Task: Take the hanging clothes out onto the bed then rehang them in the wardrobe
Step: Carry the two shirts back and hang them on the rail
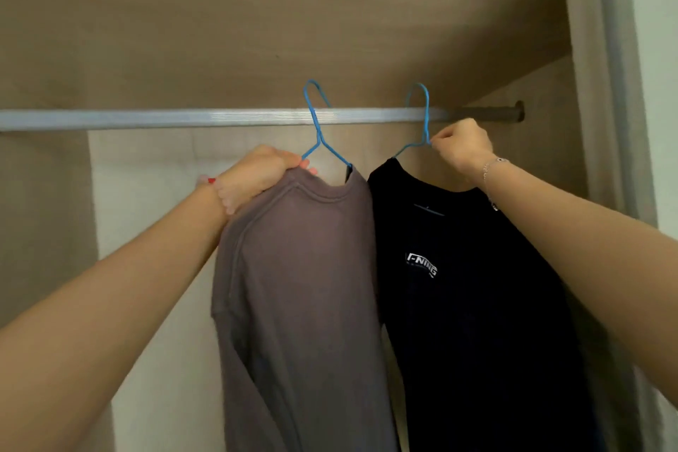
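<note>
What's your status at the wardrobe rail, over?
Left hand grips grey shirt at its shoulder. Right hand pinches blue hanger of black shirt. Both hooked over the rail. Nothing in the way.

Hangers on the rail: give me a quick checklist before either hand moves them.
1. The left hand grips the shoulder of the grey shirt, over the left hanger: ok.
2. The right hand pinches the neck of the right hanger: ok.
3. Both hooks straddle the rail: ok.
4. Hooks bearing on the rail: cannot tell; their tops stand above it.
5. The grey shirt and the black shirt sit on their hangers: ok.
6. Shirts hang apart: not ok; their sides touch.
</note>
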### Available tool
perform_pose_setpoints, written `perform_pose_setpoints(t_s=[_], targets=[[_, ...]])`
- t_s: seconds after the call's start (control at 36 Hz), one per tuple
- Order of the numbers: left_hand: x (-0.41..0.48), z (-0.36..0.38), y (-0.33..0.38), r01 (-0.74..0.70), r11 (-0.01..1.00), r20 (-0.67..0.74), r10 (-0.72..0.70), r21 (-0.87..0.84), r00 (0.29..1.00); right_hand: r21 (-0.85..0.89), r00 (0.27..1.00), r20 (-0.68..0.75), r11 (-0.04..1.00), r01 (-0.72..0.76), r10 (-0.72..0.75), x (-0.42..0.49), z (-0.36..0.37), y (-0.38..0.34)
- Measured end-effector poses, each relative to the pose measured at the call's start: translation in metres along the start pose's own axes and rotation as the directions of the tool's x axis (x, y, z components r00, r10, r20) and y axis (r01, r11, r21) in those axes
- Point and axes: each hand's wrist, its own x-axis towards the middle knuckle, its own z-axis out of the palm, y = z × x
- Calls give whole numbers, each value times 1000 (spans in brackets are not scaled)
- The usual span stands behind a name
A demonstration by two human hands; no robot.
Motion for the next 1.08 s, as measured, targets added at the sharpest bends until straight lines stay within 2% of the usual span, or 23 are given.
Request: perform_pose_setpoints(t_s=[0.06, 0.11, 0.36, 0.56, 0.72, 0.86, 1.08], targets=[[13, 3, 3, -61, 989, -30, 66, 137, 997, 16, 1000, 15, 1000, -9, 9, 18, 6, 3], [25, 7, 5, -84, 978, -42, 94, 190, 995, 18, 1000, 16, 1000, -25, 25, 34, 13, 6], [72, 33, -14, -66, 981, -154, 95, 182, 984, -29, 1000, -22, 999, 17, -18, 84, 51, 11], [83, 59, -54, -51, 995, -128, 62, 87, 990, -129, 995, 85, 989, 71, -60, 92, 83, 30], [83, 83, -56, -27, 993, -253, 57, 119, 966, -178, 993, 65, 978, 105, -94, 95, 78, 38], [85, 91, -59, -22, 988, -335, 71, 150, 939, -152, 995, 44, 984, 91, -85, 91, 69, 46], [80, 90, -55, 33, 988, -329, 18, 149, 944, -100, 991, 98, 990, 96, -86, 76, 57, 41]])
